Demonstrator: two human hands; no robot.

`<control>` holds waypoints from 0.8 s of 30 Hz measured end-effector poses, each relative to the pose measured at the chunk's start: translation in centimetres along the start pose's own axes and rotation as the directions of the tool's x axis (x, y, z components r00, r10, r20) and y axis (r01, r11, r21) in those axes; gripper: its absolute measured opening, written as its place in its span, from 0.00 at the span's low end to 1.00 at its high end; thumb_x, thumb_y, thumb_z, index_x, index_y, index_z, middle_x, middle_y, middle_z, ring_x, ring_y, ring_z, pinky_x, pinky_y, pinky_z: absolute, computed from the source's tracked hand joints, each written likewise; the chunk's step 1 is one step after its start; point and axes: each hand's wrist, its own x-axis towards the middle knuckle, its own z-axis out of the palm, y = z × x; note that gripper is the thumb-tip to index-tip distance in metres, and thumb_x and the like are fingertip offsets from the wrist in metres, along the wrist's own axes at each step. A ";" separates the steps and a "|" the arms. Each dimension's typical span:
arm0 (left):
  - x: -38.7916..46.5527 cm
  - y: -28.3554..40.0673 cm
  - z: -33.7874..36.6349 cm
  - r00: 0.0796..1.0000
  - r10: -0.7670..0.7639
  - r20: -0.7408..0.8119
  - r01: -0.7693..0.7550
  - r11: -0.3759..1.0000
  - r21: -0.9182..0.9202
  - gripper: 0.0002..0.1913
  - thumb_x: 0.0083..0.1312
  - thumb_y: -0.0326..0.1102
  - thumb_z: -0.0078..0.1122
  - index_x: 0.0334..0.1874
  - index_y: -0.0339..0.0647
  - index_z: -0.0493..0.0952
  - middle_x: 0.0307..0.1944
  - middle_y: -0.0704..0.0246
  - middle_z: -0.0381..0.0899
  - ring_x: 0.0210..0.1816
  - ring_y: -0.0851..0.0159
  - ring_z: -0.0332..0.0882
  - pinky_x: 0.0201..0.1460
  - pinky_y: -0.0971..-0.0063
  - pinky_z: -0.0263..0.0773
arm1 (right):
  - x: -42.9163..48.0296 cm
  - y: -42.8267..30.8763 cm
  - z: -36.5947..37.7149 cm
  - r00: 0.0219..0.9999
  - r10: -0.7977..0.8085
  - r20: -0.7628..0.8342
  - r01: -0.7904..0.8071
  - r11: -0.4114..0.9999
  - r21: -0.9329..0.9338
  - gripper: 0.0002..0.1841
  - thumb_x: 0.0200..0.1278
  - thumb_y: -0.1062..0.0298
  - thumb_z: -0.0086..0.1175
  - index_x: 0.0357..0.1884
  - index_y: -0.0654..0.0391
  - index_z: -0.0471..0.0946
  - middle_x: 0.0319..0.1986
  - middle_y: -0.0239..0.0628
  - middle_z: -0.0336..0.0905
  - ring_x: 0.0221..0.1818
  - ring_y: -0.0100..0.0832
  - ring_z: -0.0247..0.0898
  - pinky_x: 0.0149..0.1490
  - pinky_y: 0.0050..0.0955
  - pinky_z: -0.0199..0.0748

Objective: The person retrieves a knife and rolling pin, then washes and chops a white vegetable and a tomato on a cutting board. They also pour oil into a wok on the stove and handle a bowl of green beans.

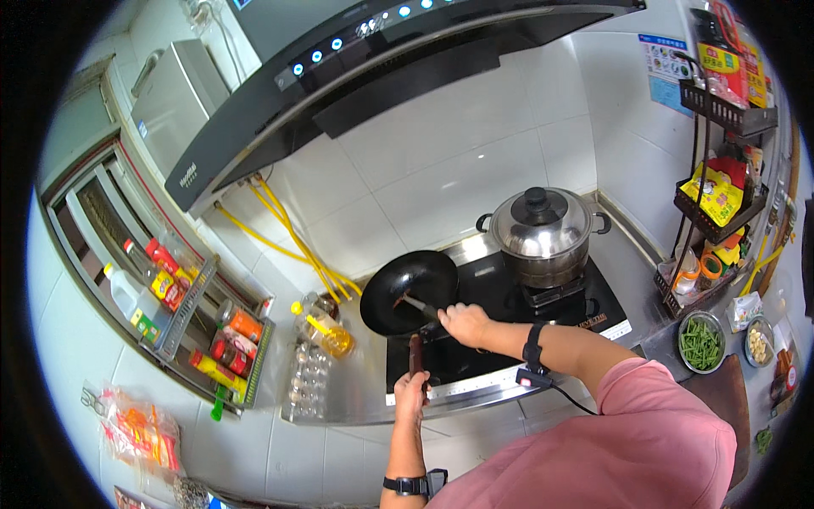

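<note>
A black wok point(420, 273) is tilted over the left side of the black gas cooktop point(483, 362). My left hand point(413, 391) grips its brown handle point(416, 356) near the cooktop's front edge. My right hand point(464, 323) is closed around the dark handle of a metal cooking utensil point(416, 303), whose far end reaches into the wok. A small reddish-brown bit of food lies at that end; the utensil's tip is too small to make out. To the right, a lidded stainless steel pot point(540, 242) stands on the other burner.
An oil bottle point(331, 334) and an egg tray point(308, 382) are left of the cooktop. At right are a bowl of cut green beans point(701, 341), a bowl of garlic cloves point(758, 343), a cutting board point(731, 407) and a spice rack point(718, 216). A range hood point(356, 83) hangs above.
</note>
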 end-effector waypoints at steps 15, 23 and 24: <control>-2.0 -0.9 -2.3 0.996 0.082 -0.033 -0.083 0.996 -0.035 0.24 0.64 0.55 0.54 0.46 0.38 0.75 0.24 0.71 0.77 0.13 0.78 0.60 0.15 0.83 0.55 | 11.0 1.9 -30.5 0.558 -0.296 -0.775 0.217 0.954 -0.208 0.10 0.38 0.70 0.53 0.27 0.60 0.72 0.55 0.52 0.69 0.46 0.43 0.67 0.39 0.38 0.71; -3.6 -2.8 -7.3 0.988 0.112 -0.110 -0.099 0.988 0.115 0.20 0.65 0.47 0.55 0.41 0.31 0.77 0.25 0.67 0.78 0.17 0.77 0.64 0.18 0.81 0.59 | 10.4 -0.8 -25.9 0.747 -0.207 -0.632 0.368 0.920 0.133 0.11 0.44 0.64 0.55 0.30 0.59 0.75 0.36 0.42 0.77 0.39 0.42 0.72 0.41 0.40 0.72; -3.8 -3.3 -7.6 0.978 0.136 -0.155 -0.125 0.989 0.082 0.20 0.65 0.47 0.55 0.41 0.31 0.77 0.25 0.67 0.78 0.17 0.77 0.64 0.18 0.81 0.59 | 10.2 -1.3 -24.4 0.759 -0.214 -0.615 0.401 0.898 0.182 0.11 0.46 0.64 0.55 0.31 0.59 0.74 0.32 0.42 0.76 0.37 0.41 0.72 0.40 0.38 0.71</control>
